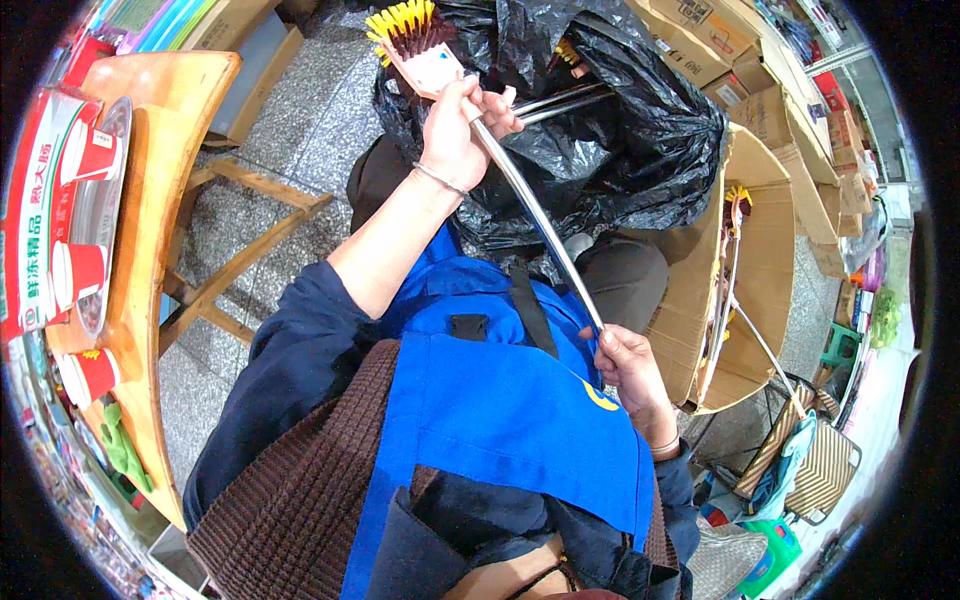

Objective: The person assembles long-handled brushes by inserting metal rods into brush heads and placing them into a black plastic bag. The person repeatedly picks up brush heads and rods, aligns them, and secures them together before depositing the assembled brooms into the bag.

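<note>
A long-handled scrub brush [530, 205] slants across my lap. Its pale head [432, 70] with yellow and dark bristles points to the upper left. My left hand [458, 140] is closed round the top of the silver tube, just below the head. At the tube's lower end, my right hand [630, 362] grips it between thumb and fingers, in front of my blue apron [500, 420]. Beyond my knees lies a black plastic bag [640, 130], its mouth showing other silver tubes [565, 103] and a bit of yellow bristle.
An open cardboard box [765, 290] on the right holds more brushes [735, 230]. Stacked cartons [760, 110] stand behind it. To the left is a wooden table [150, 230] with red paper cups [85, 270] and a clear tray. A striped bag [822, 470] lies lower right.
</note>
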The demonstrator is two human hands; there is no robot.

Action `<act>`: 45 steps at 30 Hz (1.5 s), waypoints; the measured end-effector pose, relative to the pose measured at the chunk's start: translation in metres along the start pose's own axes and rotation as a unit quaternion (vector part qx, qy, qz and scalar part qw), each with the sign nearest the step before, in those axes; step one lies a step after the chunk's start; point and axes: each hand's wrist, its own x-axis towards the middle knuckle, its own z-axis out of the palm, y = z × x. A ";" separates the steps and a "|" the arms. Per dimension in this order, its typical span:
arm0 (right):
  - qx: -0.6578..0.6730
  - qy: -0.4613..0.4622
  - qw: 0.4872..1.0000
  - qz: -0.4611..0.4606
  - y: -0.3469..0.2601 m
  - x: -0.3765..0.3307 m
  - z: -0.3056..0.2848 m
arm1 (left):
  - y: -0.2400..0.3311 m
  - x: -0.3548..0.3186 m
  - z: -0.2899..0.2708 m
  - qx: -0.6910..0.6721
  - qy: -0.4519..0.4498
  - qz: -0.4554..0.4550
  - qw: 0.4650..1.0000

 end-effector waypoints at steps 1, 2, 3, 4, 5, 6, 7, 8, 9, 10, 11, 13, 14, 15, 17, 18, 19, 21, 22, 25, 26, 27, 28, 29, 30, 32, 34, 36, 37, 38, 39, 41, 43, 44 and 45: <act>-0.070 0.038 0.996 -0.046 0.001 0.003 0.002 | -0.001 0.000 -0.001 0.009 0.000 0.005 1.000; -0.143 0.072 0.983 -0.086 0.002 0.005 0.004 | -0.001 0.001 -0.001 0.006 0.003 0.005 1.000; -0.220 0.136 0.956 -0.136 0.002 0.008 0.006 | -0.001 0.002 -0.001 0.002 0.006 0.004 1.000; -0.364 0.244 0.878 -0.195 0.001 0.009 0.007 | -0.001 0.002 -0.001 -0.003 0.006 0.007 1.000; -0.462 0.291 0.793 -0.270 -0.001 0.010 0.007 | 0.000 0.003 0.000 -0.020 0.028 -0.015 0.999; -0.547 0.336 0.690 -0.334 -0.003 0.011 0.007 | 0.002 0.002 0.001 -0.030 0.008 -0.022 0.999; -0.562 0.354 0.664 -0.343 -0.004 0.011 0.007 | 0.004 0.002 0.002 -0.037 -0.001 -0.033 0.999; -0.570 0.366 0.646 -0.352 -0.005 0.011 0.008 | 0.007 0.001 0.003 -0.042 0.012 -0.055 0.998; -0.575 0.358 0.632 -0.375 -0.005 0.010 0.010 | 0.010 0.001 0.004 -0.053 0.000 -0.056 0.997; -0.575 0.359 0.625 -0.387 -0.004 0.010 0.012 | 0.013 0.001 0.005 -0.065 -0.020 -0.053 0.996; -0.578 0.363 0.610 -0.403 -0.002 0.010 0.015 | 0.016 0.002 0.006 -0.070 -0.011 -0.065 0.995; -0.576 0.372 0.608 -0.401 0.000 0.011 0.019 | 0.017 0.004 0.007 -0.062 -0.006 -0.069 0.996; -0.572 0.371 0.613 -0.399 0.000 0.011 0.020 | 0.015 0.005 0.007 -0.045 0.004 -0.068 0.997; -0.568 0.379 0.619 -0.387 0.000 0.011 0.021 | 0.013 0.006 0.007 -0.030 0.008 -0.067 0.997; -0.559 0.395 0.635 -0.358 -0.002 0.010 0.021 | 0.009 0.006 0.003 -0.027 0.007 -0.041 0.999; -0.555 0.386 0.641 -0.364 -0.003 0.009 0.022 | 0.007 0.005 0.002 -0.024 0.023 -0.035 0.999; -0.548 0.385 0.650 -0.359 -0.004 0.007 0.023 | 0.005 0.005 0.001 -0.027 0.019 -0.024 0.999; -0.518 0.371 0.682 -0.359 -0.005 0.005 0.026 | 0.001 0.004 -0.001 -0.015 0.021 -0.006 1.000; -0.507 0.371 0.694 -0.352 -0.005 0.004 0.027 | 0.000 0.004 0.000 -0.007 0.025 0.006 1.000; -0.486 0.362 0.724 -0.329 -0.003 0.001 0.029 | -0.005 0.001 0.002 0.002 0.061 0.002 0.998; -0.464 0.352 0.750 -0.314 -0.002 0.000 0.029 | -0.006 0.000 0.003 0.006 0.071 0.000 0.997; -0.441 0.341 0.775 -0.298 0.000 0.000 0.028 | -0.006 -0.001 0.004 0.003 0.057 0.001 0.998; -0.418 0.333 0.798 -0.281 0.002 0.000 0.027 | -0.006 -0.001 0.004 0.006 0.049 -0.001 0.999; -0.385 0.319 0.827 -0.257 0.005 0.000 0.026 | -0.006 -0.001 0.004 0.009 0.042 0.000 0.999; -0.352 0.308 0.852 -0.234 0.007 0.001 0.025 | -0.005 -0.002 0.004 0.011 0.037 0.003 0.999; -0.297 0.276 0.890 -0.209 0.012 0.004 0.022 | -0.004 -0.002 0.003 0.015 0.032 0.000 0.999; -0.253 0.237 0.915 -0.205 0.014 0.008 0.019 | -0.004 -0.003 0.002 0.018 0.023 0.001 1.000; -0.177 0.178 0.951 -0.181 0.013 0.010 0.015 | -0.004 -0.004 0.001 0.016 0.006 0.003 1.000; -0.139 0.153 0.965 -0.159 0.011 0.010 0.013 | -0.004 -0.005 0.001 0.010 -0.007 0.002 1.000; -0.116 0.131 0.975 -0.140 0.010 0.010 0.012 | -0.004 -0.005 0.001 0.004 -0.019 0.001 1.000; -0.094 0.114 0.983 -0.112 0.008 0.008 0.011 | -0.004 -0.006 0.001 -0.001 -0.027 -0.001 1.000; -0.052 0.081 0.993 -0.065 0.006 0.006 0.012 | -0.004 -0.007 0.000 -0.012 -0.044 -0.006 0.999; -0.008 0.042 0.999 -0.032 0.006 0.005 0.013 | -0.004 -0.006 0.000 -0.018 -0.056 -0.010 0.998; -0.002 0.032 0.999 -0.014 0.006 0.006 0.013 | -0.005 -0.006 0.000 -0.021 -0.062 -0.011 0.998; 0.010 0.016 1.000 0.000 0.007 0.007 0.012 | -0.005 -0.005 0.000 -0.023 -0.068 -0.012 0.997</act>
